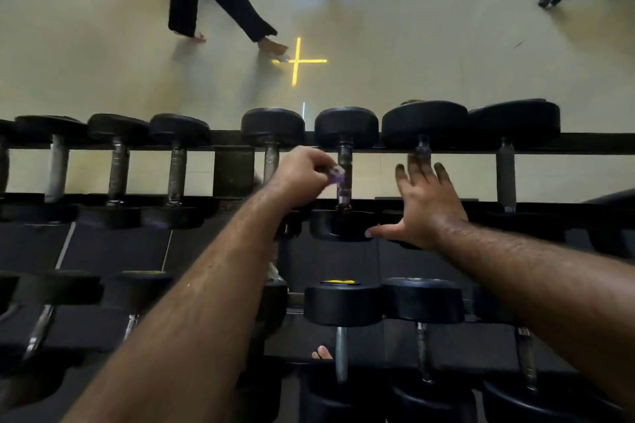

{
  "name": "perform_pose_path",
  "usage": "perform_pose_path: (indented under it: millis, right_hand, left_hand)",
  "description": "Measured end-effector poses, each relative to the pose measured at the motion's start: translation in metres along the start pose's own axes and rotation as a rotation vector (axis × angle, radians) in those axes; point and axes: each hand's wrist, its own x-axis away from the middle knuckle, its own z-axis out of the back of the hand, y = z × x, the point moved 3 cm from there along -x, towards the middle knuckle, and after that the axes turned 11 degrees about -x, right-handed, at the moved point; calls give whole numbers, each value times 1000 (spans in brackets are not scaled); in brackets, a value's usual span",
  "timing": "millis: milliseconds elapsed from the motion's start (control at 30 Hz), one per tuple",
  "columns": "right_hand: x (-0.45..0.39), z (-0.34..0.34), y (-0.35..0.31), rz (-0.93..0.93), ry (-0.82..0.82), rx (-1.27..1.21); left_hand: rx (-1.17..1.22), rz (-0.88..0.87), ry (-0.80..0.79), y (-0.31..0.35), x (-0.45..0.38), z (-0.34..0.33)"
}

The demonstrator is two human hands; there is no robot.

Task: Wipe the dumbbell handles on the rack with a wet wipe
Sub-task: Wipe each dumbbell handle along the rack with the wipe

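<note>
— So where is the small crumpled purple-and-white wet wipe [335, 174] sitting?

— Pinched in the curled fingers of the left hand [302, 172], pressing against the grey metal handle [344, 178] of a black round-headed dumbbell [345, 127] lying on the black rack's [233, 170] upper tier.

— And the right hand [424, 203]?

— Spreading wide just beside it, fingers straight, thumb touching that dumbbell's near head, gripping nothing.

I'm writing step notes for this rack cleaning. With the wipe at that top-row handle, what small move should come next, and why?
Probably draw the wipe down along the handle toward the near head. The left hand pinches it against the handle's left side, about mid-length, so the lower stretch looks not yet covered. The right hand, open with its thumb on that dumbbell's near head, seems placed to steady it.
</note>
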Motion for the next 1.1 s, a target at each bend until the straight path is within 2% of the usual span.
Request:
perform_pose_path:
  millis: [67,133,200,267,333,367,467,667,833,900,1000,1100]
  right_hand:
    - [1,0,-24,216,-21,114]
    - [-3,-2,-66,344,-63,74]
    - [-16,-3,-114,316,-109,-24]
    - [-31,-7,-152,204,-220,-37]
    - [-39,-21,-168,96,-340,85]
    - [-41,-29,-170,71,-350,174]
    - [-38,-48,-167,95,-180,262]
    - [-30,-48,-141,198,-7,96]
    - [-26,-65,-112,338,177,-291]
    - [-28,-75,-98,424,223,-325]
    - [-28,-70,-89,520,136,-277]
    - [-22,-42,-80,510,-8,-57]
  left_hand:
    - [130,51,252,-15,10,19]
    - [219,83,415,-27,18,31]
    - [284,116,512,-36,27,38]
    - [307,119,561,-40,34,40]
    - [276,105,567,-42,39,39]
    - [253,97,561,-44,42,38]
    - [206,79,544,-47,48,35]
    - [262,52,561,-48,48,31]
    - [315,19,612,-39,31,25]
    - [290,-2,620,-34,27,20]
    - [209,-50,605,-26,22,16]
    - [106,-104,592,-23,16,13]
